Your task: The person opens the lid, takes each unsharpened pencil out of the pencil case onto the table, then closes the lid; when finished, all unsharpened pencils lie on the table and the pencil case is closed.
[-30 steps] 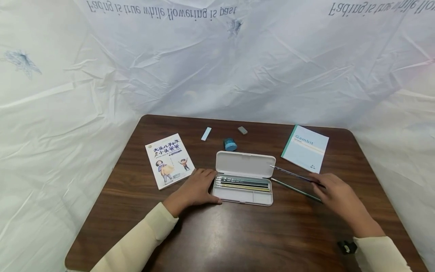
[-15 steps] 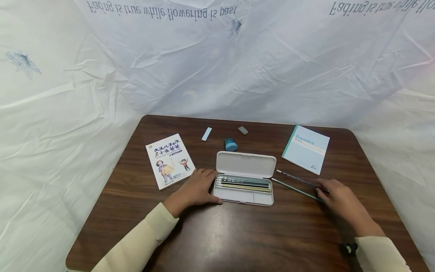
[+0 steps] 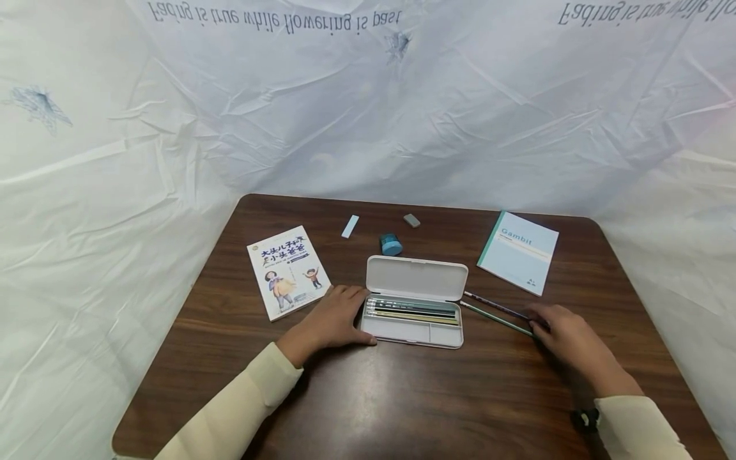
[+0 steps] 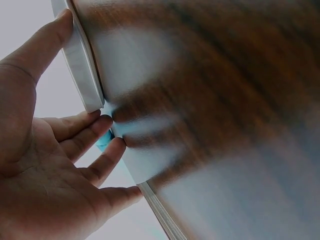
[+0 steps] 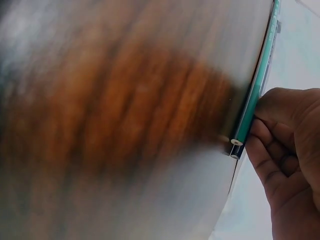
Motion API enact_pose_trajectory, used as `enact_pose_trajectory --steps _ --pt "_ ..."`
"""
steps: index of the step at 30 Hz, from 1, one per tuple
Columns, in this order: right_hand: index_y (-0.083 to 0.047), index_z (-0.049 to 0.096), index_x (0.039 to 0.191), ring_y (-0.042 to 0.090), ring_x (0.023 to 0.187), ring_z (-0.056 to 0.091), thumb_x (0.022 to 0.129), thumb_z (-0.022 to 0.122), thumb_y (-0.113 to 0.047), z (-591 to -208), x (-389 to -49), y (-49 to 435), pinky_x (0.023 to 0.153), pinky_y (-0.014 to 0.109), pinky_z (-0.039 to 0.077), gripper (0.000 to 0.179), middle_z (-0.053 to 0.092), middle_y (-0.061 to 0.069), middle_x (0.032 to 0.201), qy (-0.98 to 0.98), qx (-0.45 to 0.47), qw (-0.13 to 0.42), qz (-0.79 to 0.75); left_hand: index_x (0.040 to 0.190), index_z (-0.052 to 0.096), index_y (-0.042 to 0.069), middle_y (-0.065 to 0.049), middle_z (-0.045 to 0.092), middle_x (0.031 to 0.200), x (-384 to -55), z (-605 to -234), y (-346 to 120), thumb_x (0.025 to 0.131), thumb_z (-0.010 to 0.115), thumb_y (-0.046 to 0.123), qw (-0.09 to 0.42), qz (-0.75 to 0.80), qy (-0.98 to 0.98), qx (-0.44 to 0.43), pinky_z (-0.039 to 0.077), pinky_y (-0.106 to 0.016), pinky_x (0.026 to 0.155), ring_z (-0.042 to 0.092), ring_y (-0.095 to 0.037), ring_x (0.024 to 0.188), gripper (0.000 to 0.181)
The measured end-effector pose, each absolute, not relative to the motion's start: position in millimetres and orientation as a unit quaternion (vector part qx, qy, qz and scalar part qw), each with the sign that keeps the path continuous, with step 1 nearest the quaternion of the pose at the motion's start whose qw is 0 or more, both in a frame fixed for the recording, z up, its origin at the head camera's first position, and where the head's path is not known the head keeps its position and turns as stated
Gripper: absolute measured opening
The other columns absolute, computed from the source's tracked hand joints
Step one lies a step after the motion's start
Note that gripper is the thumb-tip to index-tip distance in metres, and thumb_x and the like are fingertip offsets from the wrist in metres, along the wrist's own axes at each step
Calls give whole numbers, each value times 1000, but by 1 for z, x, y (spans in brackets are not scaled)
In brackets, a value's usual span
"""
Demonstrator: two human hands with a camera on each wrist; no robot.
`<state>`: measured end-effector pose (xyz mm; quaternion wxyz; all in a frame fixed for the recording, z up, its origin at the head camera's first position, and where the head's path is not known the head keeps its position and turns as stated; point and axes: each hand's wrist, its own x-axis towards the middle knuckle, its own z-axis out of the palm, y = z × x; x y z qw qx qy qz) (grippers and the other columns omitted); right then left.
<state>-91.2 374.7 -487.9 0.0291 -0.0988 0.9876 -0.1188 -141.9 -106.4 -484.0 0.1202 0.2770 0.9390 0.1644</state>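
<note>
A white pencil case lies with its lid up and several pencils in its back compartment. My left hand rests at its left end, fingers extended, thumb touching the front corner; the left wrist view shows the thumb on the case's edge. My right hand pinches a dark pencil near one end, low over the table, its eraser end toward the case. A green pencil lies alongside it, one end at my thumb. In the right wrist view, the green pencil and the dark one sit side by side at the fingertips.
Left of the case lies an illustrated book; at the right back, a light blue Gambit notebook. Behind the case stand a blue rounded object, a white strip and a small grey block. White sheeting surrounds the brown table.
My right hand has lowered the dark pencil from over the case's lid to the table and brought it beside the green pencil. My left hand has stayed at the case.
</note>
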Motion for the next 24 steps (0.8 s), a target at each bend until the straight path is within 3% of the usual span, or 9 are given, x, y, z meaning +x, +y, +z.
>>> enact_pose_trajectory --steps 11,24 --pt "5 74 131 50 113 75 100 80 -5 -477 -94 362 93 68 61 33 77 29 120 987 -108 12 -115 162 54 6 -15 59 163 -142 -483 -107 86 92 61 118 167 938 280 40 -59 129 53 -42 152 102" --pt "-3 77 136 34 109 79 103 80 -11 -468 -105 280 88 55 67 34 81 18 121 966 -197 -6 -169 164 53 7 -14 59 164 -143 -486 -107 86 91 63 120 161 939 278 40 -59 130 53 -42 152 103"
